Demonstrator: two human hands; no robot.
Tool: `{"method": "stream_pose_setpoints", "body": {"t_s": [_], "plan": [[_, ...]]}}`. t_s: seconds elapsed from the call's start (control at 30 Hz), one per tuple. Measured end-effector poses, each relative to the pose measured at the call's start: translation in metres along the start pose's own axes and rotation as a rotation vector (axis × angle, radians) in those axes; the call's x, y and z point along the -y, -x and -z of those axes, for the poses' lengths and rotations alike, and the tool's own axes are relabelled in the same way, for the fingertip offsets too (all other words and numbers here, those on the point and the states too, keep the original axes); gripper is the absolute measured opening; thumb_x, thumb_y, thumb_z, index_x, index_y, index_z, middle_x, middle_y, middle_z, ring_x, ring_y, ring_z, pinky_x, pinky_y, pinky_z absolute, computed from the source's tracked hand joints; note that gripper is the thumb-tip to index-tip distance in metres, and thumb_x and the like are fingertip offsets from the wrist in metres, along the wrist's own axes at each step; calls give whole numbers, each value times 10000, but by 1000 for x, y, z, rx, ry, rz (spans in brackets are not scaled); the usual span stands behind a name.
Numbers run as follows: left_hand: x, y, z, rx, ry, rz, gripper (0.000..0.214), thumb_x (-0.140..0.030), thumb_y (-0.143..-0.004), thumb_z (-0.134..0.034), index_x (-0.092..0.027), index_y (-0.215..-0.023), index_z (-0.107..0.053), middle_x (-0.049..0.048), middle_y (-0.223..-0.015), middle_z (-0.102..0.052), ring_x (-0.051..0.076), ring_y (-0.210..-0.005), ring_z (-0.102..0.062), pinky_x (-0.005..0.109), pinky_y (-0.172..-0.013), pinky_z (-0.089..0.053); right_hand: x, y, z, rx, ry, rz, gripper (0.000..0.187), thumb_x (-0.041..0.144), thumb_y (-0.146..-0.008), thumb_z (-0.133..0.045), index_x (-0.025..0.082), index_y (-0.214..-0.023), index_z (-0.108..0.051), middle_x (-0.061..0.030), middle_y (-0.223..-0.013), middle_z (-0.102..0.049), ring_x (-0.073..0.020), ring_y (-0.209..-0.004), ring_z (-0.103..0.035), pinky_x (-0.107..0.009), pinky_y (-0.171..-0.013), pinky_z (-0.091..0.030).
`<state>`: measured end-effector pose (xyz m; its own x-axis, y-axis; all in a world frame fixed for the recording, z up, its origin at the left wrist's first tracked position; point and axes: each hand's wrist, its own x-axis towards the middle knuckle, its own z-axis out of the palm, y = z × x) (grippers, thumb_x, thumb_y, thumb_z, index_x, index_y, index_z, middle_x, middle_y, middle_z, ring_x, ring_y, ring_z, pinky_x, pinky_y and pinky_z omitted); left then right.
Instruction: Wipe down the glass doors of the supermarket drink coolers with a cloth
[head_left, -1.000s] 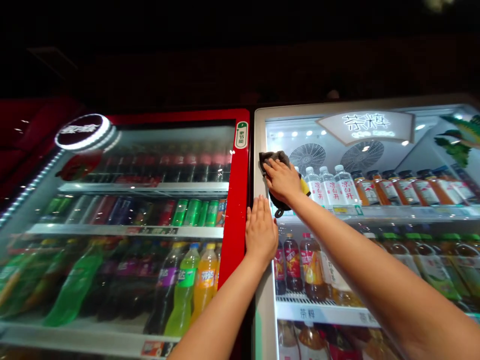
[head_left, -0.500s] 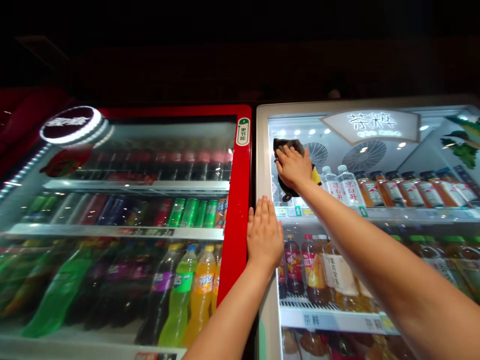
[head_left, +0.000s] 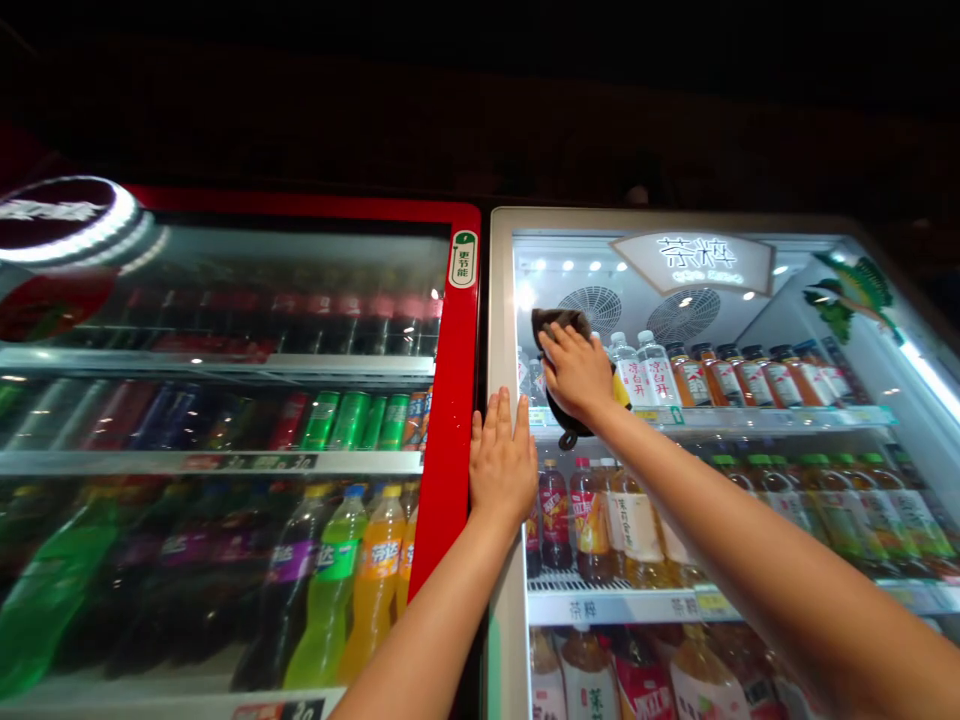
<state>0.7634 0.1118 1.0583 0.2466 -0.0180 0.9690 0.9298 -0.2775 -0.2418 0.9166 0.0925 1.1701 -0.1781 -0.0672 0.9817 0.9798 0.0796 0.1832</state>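
My left hand (head_left: 504, 462) lies flat with its fingers stretched upward against the pale door frame (head_left: 501, 330) of the right-hand drinks fridge. My right hand (head_left: 579, 372) is pressed over a dark grey cloth (head_left: 553, 322) on the upper left of that fridge's glass door. A yellow patch and a small hanging loop show at the cloth's edges, while the palm hides its middle. Behind the glass, near the cloth, stand clear water bottles (head_left: 657, 372) on the top shelf.
A red-framed drinks fridge (head_left: 448, 400) stands close on the left, with cans (head_left: 349, 420) and soda bottles (head_left: 379, 570) on its shelves. Lower shelves of the right fridge hold tea bottles (head_left: 637, 525). A lit sign (head_left: 694, 262) sits at the top of its door.
My right hand and the cloth have slid down the glass. My left hand keeps its place on the frame. The view has turned slightly to the right.
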Motion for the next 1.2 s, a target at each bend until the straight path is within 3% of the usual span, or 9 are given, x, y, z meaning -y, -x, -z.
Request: {"method": "stream_pose_setpoints", "body": {"t_s": [0.17, 0.37, 0.5, 0.6, 0.8, 0.9, 1.0, 1.1, 1.2], "plan": [[1, -1, -4, -40, 29, -1, 572, -263, -1023, -356, -188, -1589, -316, 115, -1687, -215, 253, -1564, -200, 502, -1276, -219, -15, 2, 11, 138, -17, 287, 467, 335, -1046, -365, 325, -1498, -481, 10, -1608, -417, -236, -1471, -398, -509, -1223, -272], [-2, -1, -3, -63, 65, 7, 553, -264, -1025, -351, -173, -1570, -358, 121, -1677, -244, 255, -1555, -237, 500, -1274, -224, -65, 30, 11, -24, 46, -308, 584, 284, -1005, -360, 108, -1563, -364, -184, -1622, -355, -342, -1510, -309, -640, -1202, -246], [-4, -4, -1, -50, 65, 13, 549, -266, -1027, -342, -159, -1564, -367, 133, -1675, -242, 268, -1555, -235, 516, -1273, -208, -57, 61, 6, -26, -13, -46, 533, 193, -973, -392, 170, -1496, -492, -146, -1579, -445, -276, -1479, -379, -549, -1227, -264], [-4, -6, 2, -36, 43, 12, 545, -261, -1027, -335, -156, -1560, -376, 137, -1671, -252, 275, -1551, -244, 524, -1266, -216, -59, 47, 10, 69, -45, 108, 505, 165, -998, -346, 290, -1436, -565, -45, -1541, -514, -236, -1464, -404, -550, -1227, -263], [-10, -2, 5, -51, 6, -40, 544, -248, -1022, -325, -152, -1554, -383, 112, -1643, -329, 262, -1545, -264, 528, -1272, -190, -93, 28, 24, 97, 50, -270, 559, 154, -988, -336, 281, -1515, -470, -64, -1627, -380, -298, -1520, -301, -632, -1191, -268], [-30, -2, 1, -36, -8, -100, 542, -251, -1021, -321, -150, -1547, -398, 103, -1630, -357, 257, -1535, -290, 520, -1270, -204, -88, 41, 21, 63, 47, -278, 525, 284, -1017, -365, 223, -1532, -445, -117, -1634, -355, -322, -1513, -308, -624, -1196, -260], [-62, -9, -5, -20, -8, -115, 556, -274, -1022, -323, -132, -1557, -375, 99, -1630, -354, 257, -1534, -293, 522, -1263, -231, -90, 37, 18, 107, 17, -72, 532, 390, -1028, -392, 257, -1543, -424, -87, -1647, -337, -289, -1521, -299, -587, -1225, -228], [-103, -20, -10, -11, 21, -146, 585, -314, -1020, -349, -142, -1579, -326, 79, -1638, -341, 240, -1549, -254, 511, -1270, -227, -122, 21, 25, 157, -6, 13, 502, 339, -1032, -390, 306, -1531, -436, -40, -1647, -343, -260, -1519, -306, -567, -1225, -245], [-144, -28, -18, 0, 64, -163, 593, -329, -1021, -355, -156, -1586, -306, 66, -1648, -326, 217, -1561, -217, 484, -1277, -219, -166, 23, 33, 112, 5, -133, 498, 302, -1025, -395, 289, -1519, -457, -61, -1636, -365, -289, -1507, -328, -613, -1204, -258]]}}
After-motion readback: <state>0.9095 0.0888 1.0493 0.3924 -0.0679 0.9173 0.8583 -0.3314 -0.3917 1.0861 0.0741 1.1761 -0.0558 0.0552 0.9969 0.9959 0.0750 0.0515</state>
